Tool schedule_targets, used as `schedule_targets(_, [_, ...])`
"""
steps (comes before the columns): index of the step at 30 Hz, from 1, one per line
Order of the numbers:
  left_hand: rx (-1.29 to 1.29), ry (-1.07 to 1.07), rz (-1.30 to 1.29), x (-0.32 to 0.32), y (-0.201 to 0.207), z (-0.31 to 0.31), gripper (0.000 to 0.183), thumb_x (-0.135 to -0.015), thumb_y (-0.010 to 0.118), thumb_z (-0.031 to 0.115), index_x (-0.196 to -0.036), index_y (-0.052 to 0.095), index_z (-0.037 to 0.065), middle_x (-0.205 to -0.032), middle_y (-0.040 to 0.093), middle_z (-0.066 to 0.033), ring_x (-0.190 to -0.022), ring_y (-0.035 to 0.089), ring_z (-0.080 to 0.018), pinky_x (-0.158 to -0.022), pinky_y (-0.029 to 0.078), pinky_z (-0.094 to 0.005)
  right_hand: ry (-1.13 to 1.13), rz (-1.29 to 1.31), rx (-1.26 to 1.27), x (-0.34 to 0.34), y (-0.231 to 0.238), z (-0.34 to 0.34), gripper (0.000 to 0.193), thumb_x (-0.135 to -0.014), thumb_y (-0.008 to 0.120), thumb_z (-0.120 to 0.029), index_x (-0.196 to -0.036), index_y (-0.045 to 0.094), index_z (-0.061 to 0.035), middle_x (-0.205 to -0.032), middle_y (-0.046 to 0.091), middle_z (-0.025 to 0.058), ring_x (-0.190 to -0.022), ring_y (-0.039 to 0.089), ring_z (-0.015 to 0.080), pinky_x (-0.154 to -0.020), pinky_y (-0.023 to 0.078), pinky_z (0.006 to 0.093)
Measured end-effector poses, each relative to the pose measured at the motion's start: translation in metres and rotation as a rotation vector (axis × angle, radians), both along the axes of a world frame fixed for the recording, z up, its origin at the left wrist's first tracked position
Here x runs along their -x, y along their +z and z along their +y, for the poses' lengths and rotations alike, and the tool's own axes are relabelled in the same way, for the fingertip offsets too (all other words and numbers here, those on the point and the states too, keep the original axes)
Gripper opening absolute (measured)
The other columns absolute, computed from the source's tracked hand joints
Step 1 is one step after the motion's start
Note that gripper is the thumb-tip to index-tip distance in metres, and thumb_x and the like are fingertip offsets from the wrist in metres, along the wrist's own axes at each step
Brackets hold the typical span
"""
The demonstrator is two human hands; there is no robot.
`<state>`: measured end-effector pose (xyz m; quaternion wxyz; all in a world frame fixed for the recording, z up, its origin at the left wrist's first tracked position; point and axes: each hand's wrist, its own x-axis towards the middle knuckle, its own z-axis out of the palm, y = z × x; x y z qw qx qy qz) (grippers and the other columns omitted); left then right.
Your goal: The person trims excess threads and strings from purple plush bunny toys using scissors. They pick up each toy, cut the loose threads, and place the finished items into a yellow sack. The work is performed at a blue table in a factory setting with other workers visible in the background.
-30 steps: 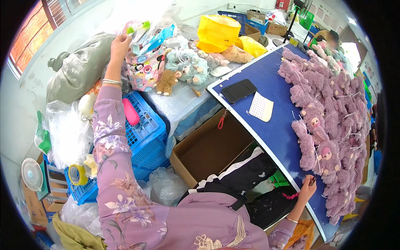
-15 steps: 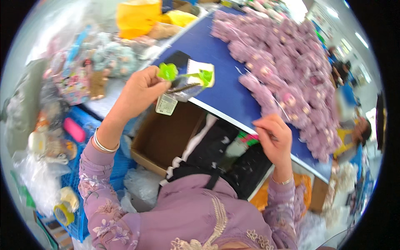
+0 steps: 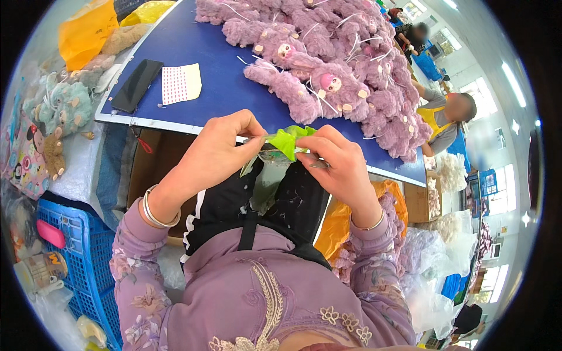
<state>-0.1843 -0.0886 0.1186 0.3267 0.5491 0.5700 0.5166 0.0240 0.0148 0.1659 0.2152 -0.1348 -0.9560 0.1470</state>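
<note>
In front of my lap, at the table's near edge, both hands pinch a small clear plastic packet [image 3: 274,156] with a bright green, leaf-like piece [image 3: 287,142] at it. My left hand [image 3: 225,140] grips the packet's left side between thumb and fingers. On the other side, my right hand [image 3: 336,158] closes its fingertips on the edge by the green piece. A thin greyish piece shows under the right fingers, too small to name. Whether the green piece is inside or partly out of the packet I cannot tell.
Purple plush toys [image 3: 339,70] with white cords are heaped on the blue table [image 3: 216,96]. A black phone [image 3: 137,86] and a sheet with red marks [image 3: 181,83] lie at its left. Blue crates [image 3: 76,251] stand left; an orange bag [image 3: 333,234] lies right. A person in a yellow apron [image 3: 436,123] is beyond.
My left hand has brought the packet down and right, toward my body. My right hand has come in from the right and now grips it too. The view has shifted.
</note>
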Motion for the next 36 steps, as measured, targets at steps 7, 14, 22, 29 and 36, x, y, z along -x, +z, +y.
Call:
schedule_targets(7, [-0.002,0.005,0.013,-0.007,0.003,0.003,0.013,-0.085,0.062,0.008,-0.086,0.058,-0.004,-0.078,0.064,-0.0038,-0.073,0.055,-0.006,-0.064,0.048,-0.0254,-0.022,-0.006,0.024,-0.002,-0.004,0.001,0.022,-0.073,0.071,-0.004,-0.093,0.062,-0.0072,-0.086,0.058,0.0064,-0.068,0.062,0.0258,-0.057,0.049,0.0334])
schedule_targets(14, [0.042,-0.03,-0.033,-0.008,0.002,0.005,0.013,-0.086,0.063,0.009,-0.084,0.058,-0.002,-0.075,0.061,-0.0022,-0.069,0.052,-0.0052,-0.062,0.045,-0.0239,0.009,-0.039,0.004,-0.005,-0.012,0.008,0.024,-0.071,0.071,-0.002,-0.093,0.062,-0.0063,-0.086,0.058,0.0065,-0.068,0.062,0.026,-0.058,0.049,0.0335])
schedule_targets(22, [0.012,0.013,0.054,0.0,-0.009,0.003,0.014,-0.086,0.063,0.009,-0.082,0.057,-0.003,-0.073,0.06,-0.0031,-0.069,0.052,-0.0067,-0.063,0.046,-0.0252,0.01,0.33,0.07,-0.053,0.035,-0.011,0.014,-0.063,0.07,0.003,-0.075,0.063,-0.0008,-0.075,0.061,0.0099,-0.063,0.057,0.0191,-0.053,0.045,0.0283])
schedule_targets(29, [0.079,0.06,-0.125,-0.001,-0.026,-0.003,0.011,-0.085,0.063,0.006,-0.081,0.056,-0.001,-0.073,0.059,-0.0018,-0.069,0.054,-0.0059,-0.062,0.045,-0.0236,0.973,0.43,0.366,-0.055,0.06,-0.007,0.01,-0.079,0.065,0.003,-0.087,0.068,0.0056,-0.089,0.061,0.0181,-0.05,0.048,0.0173,-0.043,0.034,0.0286])
schedule_targets(36, [-0.014,0.136,-0.428,0.013,-0.025,-0.009,0.01,-0.089,0.062,0.009,-0.082,0.057,0.005,-0.079,0.062,0.0027,-0.069,0.052,-0.0008,-0.062,0.04,-0.0171,0.951,0.805,0.374,-0.036,0.037,-0.034,0.012,-0.076,0.064,0.005,-0.085,0.069,0.0,-0.088,0.062,0.0118,-0.046,0.04,0.0143,-0.041,0.029,0.0267])
